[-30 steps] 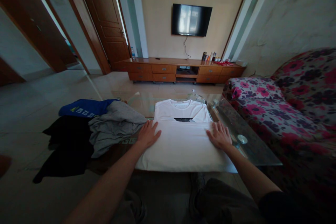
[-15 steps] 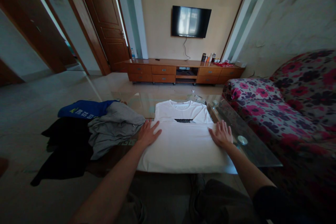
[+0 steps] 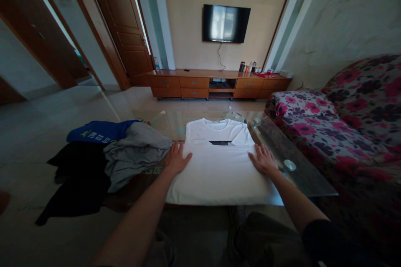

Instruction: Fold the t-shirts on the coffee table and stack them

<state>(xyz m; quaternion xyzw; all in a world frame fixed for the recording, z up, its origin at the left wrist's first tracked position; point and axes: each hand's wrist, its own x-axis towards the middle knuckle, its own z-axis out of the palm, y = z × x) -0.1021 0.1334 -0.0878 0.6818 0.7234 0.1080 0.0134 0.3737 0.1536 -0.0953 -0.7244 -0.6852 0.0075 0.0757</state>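
Observation:
A white T-shirt lies on the glass coffee table, its lower part folded up toward the neckline. The collar faces away from me, and a dark printed patch peeks out just above the fold. My left hand rests with spread fingers on the left edge of the folded layer. On the right edge, my right hand lies flat, its fingers also apart. Neither hand grasps the cloth.
Left of the shirt are a crumpled grey garment, a blue one with lettering and a black one. A floral sofa stands at right. A wooden TV cabinet runs along the far wall beneath a television.
Both hands stay at the shirt's side edges with hardly any movement. The camera view has shifted very slightly; the shirt and clothes pile look the same.

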